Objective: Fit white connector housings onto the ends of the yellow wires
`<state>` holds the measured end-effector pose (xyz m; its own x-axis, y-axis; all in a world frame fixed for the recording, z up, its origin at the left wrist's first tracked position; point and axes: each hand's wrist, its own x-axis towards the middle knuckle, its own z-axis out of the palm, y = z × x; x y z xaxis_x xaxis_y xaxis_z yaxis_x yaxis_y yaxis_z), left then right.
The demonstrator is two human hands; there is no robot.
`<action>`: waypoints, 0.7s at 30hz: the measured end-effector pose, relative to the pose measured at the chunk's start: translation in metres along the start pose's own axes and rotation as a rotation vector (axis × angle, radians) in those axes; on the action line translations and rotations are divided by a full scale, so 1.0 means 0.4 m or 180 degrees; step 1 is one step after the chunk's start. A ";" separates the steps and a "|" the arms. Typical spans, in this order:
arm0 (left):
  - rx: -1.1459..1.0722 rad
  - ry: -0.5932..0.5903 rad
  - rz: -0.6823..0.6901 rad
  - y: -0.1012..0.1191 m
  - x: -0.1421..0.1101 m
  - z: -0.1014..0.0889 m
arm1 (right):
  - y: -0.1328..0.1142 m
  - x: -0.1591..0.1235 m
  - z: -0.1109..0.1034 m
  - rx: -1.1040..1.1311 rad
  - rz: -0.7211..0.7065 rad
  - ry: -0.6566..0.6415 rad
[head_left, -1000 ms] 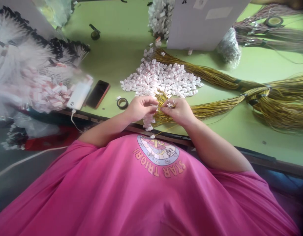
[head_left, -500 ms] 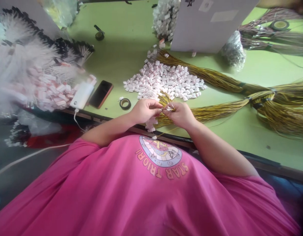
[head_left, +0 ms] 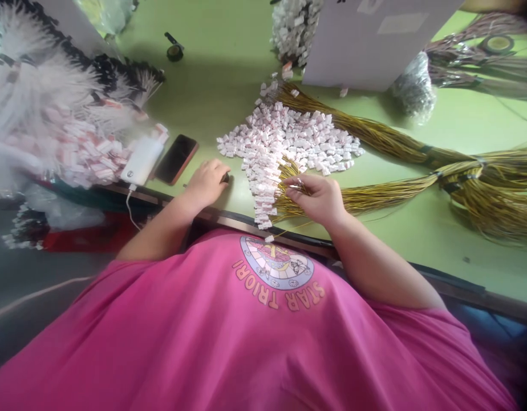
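My left hand (head_left: 209, 181) is down on the table near its front edge, fingers curled over a roll of black tape (head_left: 225, 177), most of which is hidden. To the right, my right hand (head_left: 320, 197) pinches the ends of thin yellow wires (head_left: 361, 196), with silvery tips near the thumb and forefinger. Between the hands, white connectors (head_left: 264, 202) lie in a stacked row over the wire ends. One connector (head_left: 269, 238) sits at the table edge on a single yellow wire. Behind them spreads a heap of loose white connectors (head_left: 306, 137).
A phone (head_left: 177, 160) and a white power bank (head_left: 142, 161) with a cable lie left. Farther left are piled white wire bundles (head_left: 45, 103). A second yellow wire bundle (head_left: 357, 125) runs behind. A pale panel (head_left: 366, 45) stands at the back; another tape roll (head_left: 175, 53) lies far left.
My left hand has left my right hand and moved left onto the tape roll. The row of white connectors is now uncovered. My right hand stays at the wires.
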<state>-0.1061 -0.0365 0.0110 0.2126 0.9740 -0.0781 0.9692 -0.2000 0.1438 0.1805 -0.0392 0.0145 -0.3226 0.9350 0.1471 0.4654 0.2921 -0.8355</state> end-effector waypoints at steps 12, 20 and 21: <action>-0.0641 0.0665 -0.0288 -0.039 0.052 -0.025 | -0.010 0.000 -0.001 -0.0181 -0.0169 -0.0227; -0.0122 0.0852 -0.0885 -0.164 0.183 -0.034 | -0.007 0.000 0.000 -0.0115 -0.0124 -0.0156; -0.0016 0.0882 -0.0868 -0.159 0.170 -0.034 | -0.007 0.000 0.000 -0.0090 -0.0119 -0.0162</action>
<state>-0.1550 0.0441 0.0099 -0.0950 0.9833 0.1552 0.9847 0.0700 0.1594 0.1791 -0.0401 0.0169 -0.3815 0.9121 0.1503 0.4750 0.3329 -0.8146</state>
